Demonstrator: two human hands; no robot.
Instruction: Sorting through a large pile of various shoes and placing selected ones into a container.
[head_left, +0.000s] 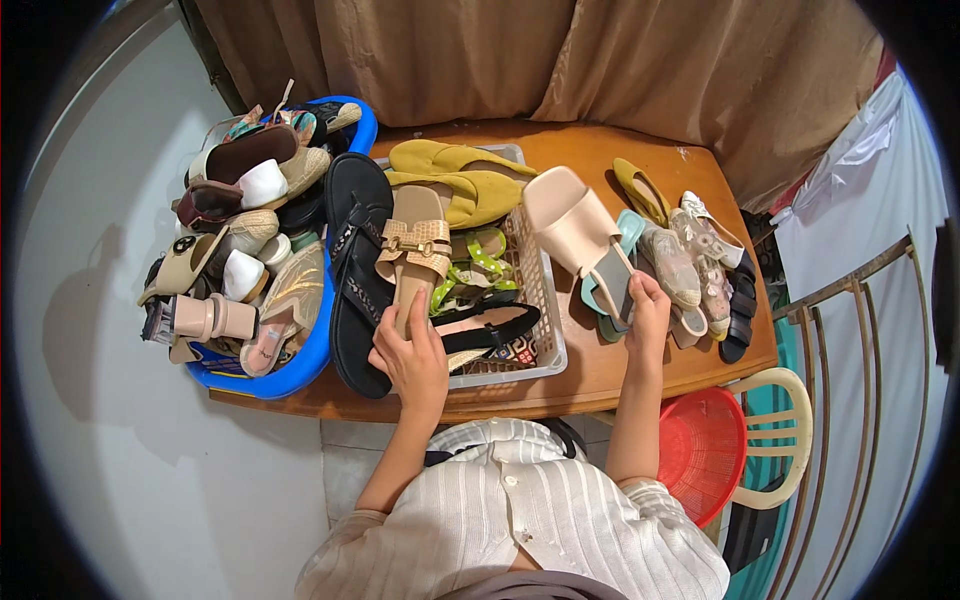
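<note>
Sensibly gripped presumably light, stiff-soled, buckled tan slide [420, 207] in left hand [412, 362] and, near crate [555, 325] right edge, similar peach slide [574, 222] in right hand [648, 308], both by heel.

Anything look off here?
Yes, at left: jumbled shoes heap above the rim of the blue basin, with pink block heels jutting past its left side. The rightmost shoes lie roughly in a row.

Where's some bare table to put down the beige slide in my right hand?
One bare patch of table lies at the back, between the brown curtain, grey basket and right-side mustard flat. A narrower one sits near the front edge, between basket and right hand. Crowded: the blue tub, basket and right-side shoe row.
</note>
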